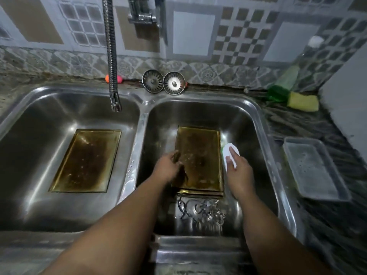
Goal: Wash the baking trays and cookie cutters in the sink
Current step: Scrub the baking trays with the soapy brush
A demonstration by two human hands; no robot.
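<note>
A stained golden baking tray (200, 155) lies in the right basin of the steel double sink (140, 124), stacked on another tray. My left hand (168, 167) grips its left edge, slightly blurred. My right hand (237, 166) holds a white soapy sponge (230, 153) at the tray's right edge. Several metal cookie cutters (200, 211) lie in the same basin, nearer to me. A second golden tray (85, 160) rests flat in the left basin.
The flexible tap spout (114, 96) hangs over the left basin. Two sink strainers (163, 82) lean at the back ledge. A silver tray (315, 167) sits on the right counter, with a yellow-green sponge (301, 101) and a soap bottle (290, 76) behind it.
</note>
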